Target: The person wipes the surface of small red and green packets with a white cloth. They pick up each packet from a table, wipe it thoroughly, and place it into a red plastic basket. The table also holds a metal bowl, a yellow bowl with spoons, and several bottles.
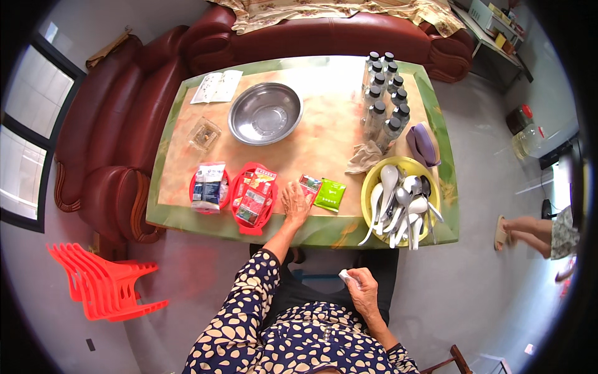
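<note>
My left hand point(295, 206) lies flat near the table's front edge, fingers stretched out. Its side meets or partly covers a red packet point(309, 185), and a bright green packet point(330, 194) lies just right of that. To the hand's left is a red plastic basket point(239, 212) with several red packets point(255, 198) in it. Further left, a second red basket point(227, 202) carries a dark blue and white packet point(208, 187). My right hand point(364, 293) is over my lap, closed around a small white wad point(350, 278), perhaps tissue or cloth.
A yellow basin point(369, 187) of spoons and ladles stands at the table's right front. Behind it are a crumpled cloth point(365, 157), a purple case point(422, 144) and several black-capped bottles point(375, 118). A steel bowl point(265, 112), glass ashtray point(204, 134) and open booklet point(217, 86) occupy the left.
</note>
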